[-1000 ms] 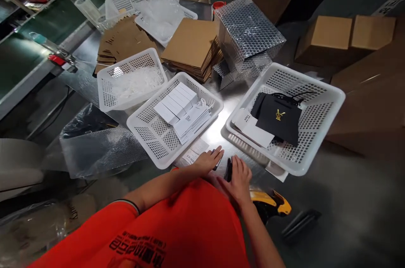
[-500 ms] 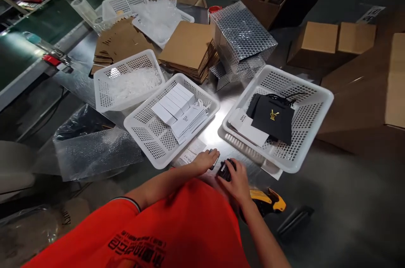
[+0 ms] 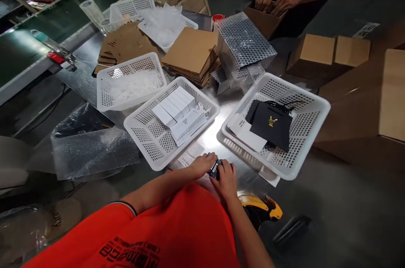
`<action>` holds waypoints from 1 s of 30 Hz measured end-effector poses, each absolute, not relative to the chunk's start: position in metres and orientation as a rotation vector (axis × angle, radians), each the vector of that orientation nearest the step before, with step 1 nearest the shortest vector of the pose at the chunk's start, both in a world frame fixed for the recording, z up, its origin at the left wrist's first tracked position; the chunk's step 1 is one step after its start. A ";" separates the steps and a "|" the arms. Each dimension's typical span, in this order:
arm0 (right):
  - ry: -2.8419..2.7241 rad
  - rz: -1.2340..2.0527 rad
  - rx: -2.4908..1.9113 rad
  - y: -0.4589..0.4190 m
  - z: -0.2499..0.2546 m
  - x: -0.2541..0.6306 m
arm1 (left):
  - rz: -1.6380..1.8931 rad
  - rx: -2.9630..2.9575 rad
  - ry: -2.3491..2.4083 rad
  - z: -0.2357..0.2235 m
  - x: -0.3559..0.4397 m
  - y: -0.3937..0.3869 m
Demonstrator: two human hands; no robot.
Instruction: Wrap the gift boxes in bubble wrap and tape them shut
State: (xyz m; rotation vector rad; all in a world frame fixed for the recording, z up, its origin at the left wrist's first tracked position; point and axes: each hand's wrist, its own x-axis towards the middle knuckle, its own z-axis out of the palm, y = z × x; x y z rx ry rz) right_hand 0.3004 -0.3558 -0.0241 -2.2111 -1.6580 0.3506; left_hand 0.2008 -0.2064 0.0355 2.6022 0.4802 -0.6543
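Centrally, near edge of worktop (image 3: 243,177): small dark item (image 3: 214,168) with a pale label patch, between the wearer's two hands.
Left hand (image 3: 203,164): fingers laid against the upper left of the item; cannot tell whether they are closed on it.
Right hand (image 3: 226,178): fingers and thumb bent around the item's right side, gripping it.
Printed slip (image 3: 191,153): flat, just beside the left hand, partly under the middle basket.
Middle basket (image 3: 148,150): white, perforated; holds folded white cards (image 3: 174,105), some in a fanned pile with white cord.
Right basket (image 3: 311,133): white, perforated; holds black bags (image 3: 272,127), the top one with a gold emblem, beside a white packet (image 3: 249,133) marked 1966.
Left basket (image 3: 103,91): white, perforated, filled with pale stringy filler (image 3: 136,84).
Cardboard, behind the baskets: square brown stack (image 3: 190,51); fanned brown pieces (image 3: 126,44) to its left.
Silver bubble-wrapped box (image 3: 243,40): right of the square stack.
Far side: white tray (image 3: 190,23) under clear plastic bags (image 3: 163,23); clear roll (image 3: 91,13) to the left.
Left, beyond the worktop's edge: clear bubble sheet (image 3: 95,154), hanging.
Yellow-and-black object (image 3: 262,205): low, beside the right forearm.
Upper right: another person's hands (image 3: 272,2) inside an open brown box (image 3: 264,21).
Right side: brown cartons (image 3: 335,51).
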 end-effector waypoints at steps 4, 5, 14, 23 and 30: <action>-1.698 0.283 -2.289 -0.355 -0.020 0.297 | -0.714 2.641 0.457 0.039 0.203 -0.207; -1.697 0.268 -2.290 -0.358 -0.019 0.297 | -0.725 2.647 0.451 0.040 0.203 -0.208; -1.663 0.389 -2.433 -0.397 -0.002 0.323 | -0.761 2.669 0.491 0.036 0.210 -0.222; -1.642 0.488 -2.438 -0.386 -0.003 0.319 | -0.737 2.652 0.495 0.036 0.213 -0.222; -1.535 0.522 -2.264 -0.374 -0.016 0.312 | -0.752 2.654 0.468 0.038 0.217 -0.229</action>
